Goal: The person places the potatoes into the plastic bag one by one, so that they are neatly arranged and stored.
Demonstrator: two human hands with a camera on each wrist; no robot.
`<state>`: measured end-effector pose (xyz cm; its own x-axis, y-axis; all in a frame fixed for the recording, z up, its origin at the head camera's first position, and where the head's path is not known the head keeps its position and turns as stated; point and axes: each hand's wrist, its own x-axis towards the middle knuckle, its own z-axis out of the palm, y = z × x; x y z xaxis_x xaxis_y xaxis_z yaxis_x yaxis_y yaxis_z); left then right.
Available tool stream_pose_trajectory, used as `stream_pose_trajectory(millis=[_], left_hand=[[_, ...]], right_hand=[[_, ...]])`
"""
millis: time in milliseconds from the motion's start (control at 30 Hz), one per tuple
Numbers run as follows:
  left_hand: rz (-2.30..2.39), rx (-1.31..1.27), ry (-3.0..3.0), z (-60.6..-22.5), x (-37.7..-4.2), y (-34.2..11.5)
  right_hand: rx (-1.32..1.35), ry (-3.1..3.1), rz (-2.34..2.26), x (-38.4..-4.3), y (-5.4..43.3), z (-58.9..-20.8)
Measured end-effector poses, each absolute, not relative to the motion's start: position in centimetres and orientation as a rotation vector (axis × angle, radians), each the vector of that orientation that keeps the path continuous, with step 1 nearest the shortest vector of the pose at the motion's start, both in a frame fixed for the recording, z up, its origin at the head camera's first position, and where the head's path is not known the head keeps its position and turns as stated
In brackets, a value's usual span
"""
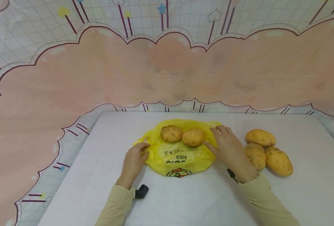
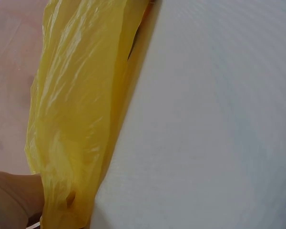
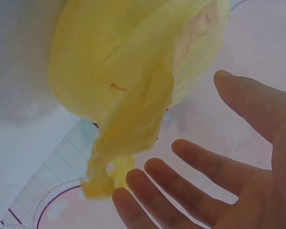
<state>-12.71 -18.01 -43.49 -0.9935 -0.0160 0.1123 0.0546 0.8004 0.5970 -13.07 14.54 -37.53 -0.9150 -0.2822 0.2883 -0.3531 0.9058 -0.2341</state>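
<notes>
Reaching in from the bottom edge of the frame, the left beige cloth sleeve (image 1: 116, 204) and the right beige cloth sleeve (image 1: 268, 199) slant inward over a flat white tabletop (image 1: 183, 201), with a small black wrist device (image 1: 141, 191) beside the left cuff. Past them, in the middle of the frame, lies a thin, crinkled yellow plastic bag (image 1: 193, 164) with dark printing, and the mouth gapes upward around two tan, oval potatoes: the left bagged potato (image 1: 171, 134) and the right bagged potato (image 1: 193, 137), side by side and touching or nearly so.

The step in hand looks like spreading and steadying the bag around these two. The next move would seem to call for the right fingers to take the rim facing them, so that both sides are under control and neither potato rolls out.

The left hand (image 1: 135, 161) comes up at the bag's left edge, wrist low, fingers curled and apparently pinching the film; the left wrist view hides the fingertips behind yellow folds. The right hand (image 1: 230, 153) leans in from lower right, palm toward the bag, thumb and fingers spread wide and gripping nothing, close to the right rim; whether a fingertip brushes it, I cannot tell.

At centre right, beyond the right forearm, three more tan potatoes (image 1: 278, 161) lie bunched on the tabletop outside the bag. Farthest off, a peach and white patterned cloth backdrop (image 1: 167, 75) fills the upper frame
</notes>
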Motion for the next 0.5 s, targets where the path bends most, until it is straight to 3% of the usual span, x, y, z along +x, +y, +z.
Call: stream_pose_trajectory(millis=[500], left_hand=[[-0.962, -0.039, -2.863, -43.5, -12.6, -18.1]], right_hand=[[0.488, -2.777, 0.389, -12.6, 16.3, -37.1]])
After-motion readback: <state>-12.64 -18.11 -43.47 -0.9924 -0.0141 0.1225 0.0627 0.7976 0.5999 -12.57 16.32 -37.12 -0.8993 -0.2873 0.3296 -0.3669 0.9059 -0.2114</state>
